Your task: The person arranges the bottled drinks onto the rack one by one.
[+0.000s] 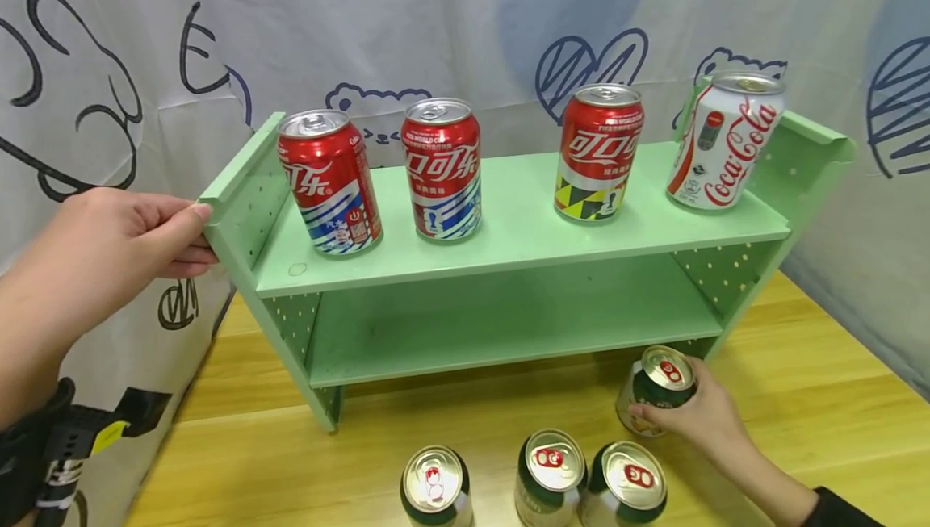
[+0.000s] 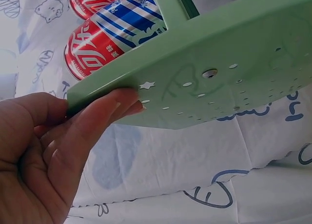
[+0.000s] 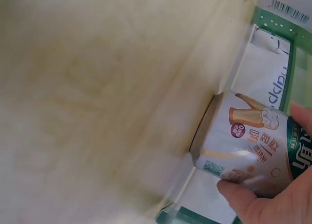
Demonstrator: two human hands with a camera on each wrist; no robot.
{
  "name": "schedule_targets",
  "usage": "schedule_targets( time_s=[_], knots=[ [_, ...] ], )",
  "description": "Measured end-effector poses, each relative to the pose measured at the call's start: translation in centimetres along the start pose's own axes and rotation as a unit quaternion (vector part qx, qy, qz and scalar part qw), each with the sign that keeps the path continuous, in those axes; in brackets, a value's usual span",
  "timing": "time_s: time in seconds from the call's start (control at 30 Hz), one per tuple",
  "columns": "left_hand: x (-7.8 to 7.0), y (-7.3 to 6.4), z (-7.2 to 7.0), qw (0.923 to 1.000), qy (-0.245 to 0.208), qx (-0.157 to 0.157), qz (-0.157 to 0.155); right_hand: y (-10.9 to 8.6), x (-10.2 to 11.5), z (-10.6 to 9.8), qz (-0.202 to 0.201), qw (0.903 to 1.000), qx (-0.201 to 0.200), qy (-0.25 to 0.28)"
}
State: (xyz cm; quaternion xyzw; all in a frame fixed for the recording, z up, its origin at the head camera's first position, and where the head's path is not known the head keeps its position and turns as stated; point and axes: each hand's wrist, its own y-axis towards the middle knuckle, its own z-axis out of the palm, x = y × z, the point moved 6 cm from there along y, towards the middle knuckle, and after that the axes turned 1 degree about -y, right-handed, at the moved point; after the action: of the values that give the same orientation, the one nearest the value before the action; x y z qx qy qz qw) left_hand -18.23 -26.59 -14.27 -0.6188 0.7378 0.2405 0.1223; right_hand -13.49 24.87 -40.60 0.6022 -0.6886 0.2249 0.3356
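Note:
My left hand [image 1: 138, 236] pinches the upper front edge of the left side panel of a light green two-tier shelf [image 1: 523, 313]; in the left wrist view, thumb and fingers [image 2: 92, 121] sit on either side of that panel. Low in front of the shelf's right end, my right hand [image 1: 708, 414] grips a dark green and white drink can [image 1: 657, 390] by its sides, top up. The right wrist view shows the printed side of this can [image 3: 248, 141] near the wooden surface; whether its base touches is unclear.
On the upper tier stand red cola cans [image 1: 330, 188], [image 1: 443, 172], [image 1: 599, 156] and a white cola can [image 1: 726, 144] at the right. Three green-topped cans [image 1: 436, 487], [image 1: 550, 478], [image 1: 623, 487] stand on the wooden table [image 1: 240, 462] nearer me. A patterned white cloth [image 1: 465, 10] hangs behind.

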Motion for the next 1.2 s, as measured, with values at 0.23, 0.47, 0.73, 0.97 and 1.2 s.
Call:
schedule_targets(
  time_s=[0.23, 0.47, 0.73, 0.97, 1.2],
  knots=[
    [0.8, 0.1, 0.0, 1.0, -0.001, -0.006, -0.004, -0.2, 0.1, -0.8, 0.0, 0.9998, 0.011, -0.018],
    [0.2, -0.2, 0.4, 0.9997, 0.021, 0.003, -0.009, -1.2, 2.2, -3.1, -0.027, 0.9986, 0.007, -0.045],
    [-0.1, -0.2, 0.0, 0.9997, 0.022, -0.011, 0.001, -1.0, 5.5, -6.6, -0.041, 0.9989, -0.001, -0.022],
    [0.1, -0.3, -0.1, 0.9997, 0.019, -0.012, -0.006, 0.9, 7.3, -8.3, -0.041, 0.9987, -0.014, -0.025],
    [-0.1, -0.2, 0.0, 1.0, 0.009, -0.003, -0.004, 3.3, 8.0, -8.3, -0.03, 0.9995, 0.006, -0.01]
  ],
)
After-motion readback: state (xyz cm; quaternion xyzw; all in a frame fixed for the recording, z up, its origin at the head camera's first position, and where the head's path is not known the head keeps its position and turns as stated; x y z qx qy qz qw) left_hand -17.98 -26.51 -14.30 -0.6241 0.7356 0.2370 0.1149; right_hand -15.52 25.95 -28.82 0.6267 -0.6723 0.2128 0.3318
